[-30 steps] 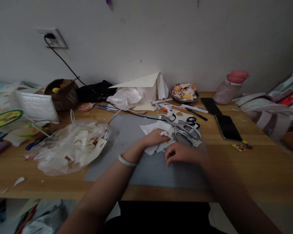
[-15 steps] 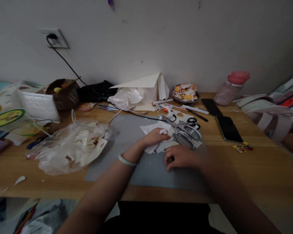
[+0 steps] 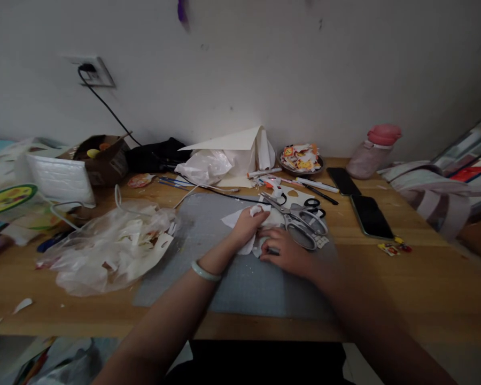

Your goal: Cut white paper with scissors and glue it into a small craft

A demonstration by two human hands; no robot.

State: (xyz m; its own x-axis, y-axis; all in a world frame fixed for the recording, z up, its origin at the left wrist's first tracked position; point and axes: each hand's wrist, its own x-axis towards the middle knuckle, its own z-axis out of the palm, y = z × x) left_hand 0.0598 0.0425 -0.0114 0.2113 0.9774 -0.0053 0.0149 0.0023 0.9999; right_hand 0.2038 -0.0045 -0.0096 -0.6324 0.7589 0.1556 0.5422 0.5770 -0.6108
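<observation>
My left hand (image 3: 246, 229) is closed on crumpled white paper scraps (image 3: 255, 210), with more of the paper spreading out beneath it. Just to its right, my right hand (image 3: 286, 252) rests over the scraps, its curved fingers reaching toward the left hand. A gap shows between its thumb and fingers, and nothing visible is held there. Silver scissors (image 3: 300, 227) lie beside the right hand, blades pointing up and left. Under both hands is a grey cutting mat (image 3: 248, 289).
At left sits a clear plastic bag (image 3: 104, 256) of paper offcuts. Farther back are a bowl (image 3: 302, 172) of printed cutouts, pens (image 3: 318, 184) and folded cream paper (image 3: 228, 140). Two phones (image 3: 371, 216) and a pink bottle (image 3: 369, 155) stand or lie at right.
My right hand has moved up and left onto the paper scraps, close to the left hand. My left hand keeps its hold on the paper. The view has tilted slightly upward.
</observation>
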